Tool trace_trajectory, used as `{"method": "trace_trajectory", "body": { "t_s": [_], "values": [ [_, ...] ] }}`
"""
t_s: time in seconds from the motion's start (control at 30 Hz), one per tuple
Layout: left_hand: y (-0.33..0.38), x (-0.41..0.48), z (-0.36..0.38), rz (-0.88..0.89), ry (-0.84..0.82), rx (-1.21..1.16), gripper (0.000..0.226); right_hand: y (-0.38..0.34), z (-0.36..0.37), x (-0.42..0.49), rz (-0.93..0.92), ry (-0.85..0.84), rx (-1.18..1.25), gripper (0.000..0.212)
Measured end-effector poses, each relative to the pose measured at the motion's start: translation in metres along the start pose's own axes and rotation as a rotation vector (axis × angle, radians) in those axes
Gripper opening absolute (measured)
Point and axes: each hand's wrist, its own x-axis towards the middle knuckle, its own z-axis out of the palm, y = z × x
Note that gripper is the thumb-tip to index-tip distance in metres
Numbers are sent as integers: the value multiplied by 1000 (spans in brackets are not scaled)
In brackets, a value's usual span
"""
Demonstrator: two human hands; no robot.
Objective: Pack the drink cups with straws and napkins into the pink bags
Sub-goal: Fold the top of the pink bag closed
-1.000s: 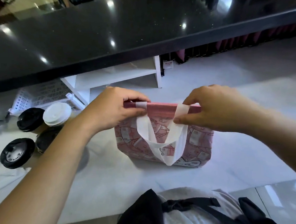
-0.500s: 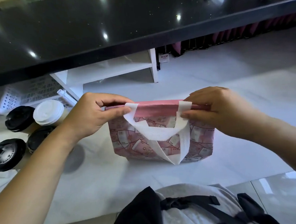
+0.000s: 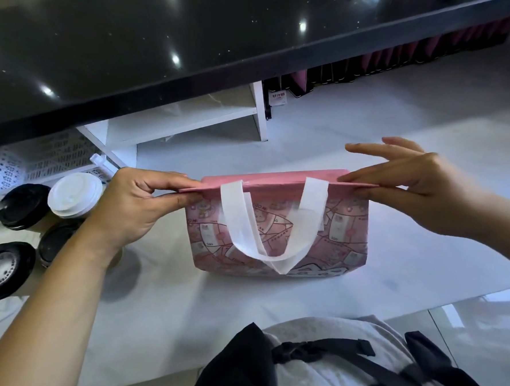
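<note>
A pink patterned bag [image 3: 339, 232] with white handles stands upright on the white counter [image 3: 195, 315], its top rim pressed flat. My left hand [image 3: 138, 209] pinches the rim's left end. My right hand [image 3: 420, 188] pinches the right end between thumb and fingers, with the other fingers spread. To the left stand several lidded cups: a white-lidded cup [image 3: 74, 195] and black-lidded cups [image 3: 21, 205] [image 3: 4, 267]. My left wrist hides part of another black-lidded cup [image 3: 56, 240]. No straws or napkins show inside the bag.
A white perforated basket [image 3: 37, 164] lies behind the cups. A white shelf unit [image 3: 183, 122] sits under the black raised countertop [image 3: 179, 48]. Folded pink bags [image 3: 389, 62] line the back right. A white napkin [image 3: 1, 309] lies at the left edge.
Both hands have slid outward along the bag's rim to its ends, stretching the top flat and closed. The handles now hang down the front.
</note>
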Motion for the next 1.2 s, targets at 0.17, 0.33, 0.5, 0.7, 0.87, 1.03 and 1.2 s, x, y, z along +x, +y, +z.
{"method": "trace_trajectory", "body": {
  "t_s": [0.17,0.33,0.5,0.7,0.87,1.03,1.2],
  "values": [
    [4,-7,-3,3,-63,71,28,5,-6,-11,56,-36,90,39],
    [-6,-11,6,14,44,18,28,2,7,-22,168,119,231,35],
    [-36,-37,29,-86,241,-406,39,-18,38,-48,360,396,760,61],
    [-55,-79,67,-321,259,-619,55,-31,76,-87,582,426,899,19],
    [-54,-82,64,-415,214,-654,57,-33,81,-84,594,491,817,8],
    [-48,-84,62,-449,179,-645,55,-37,75,-85,590,502,780,14],
    [-41,-80,70,-494,364,-566,24,-53,88,-102,564,452,820,6]
  ]
}}
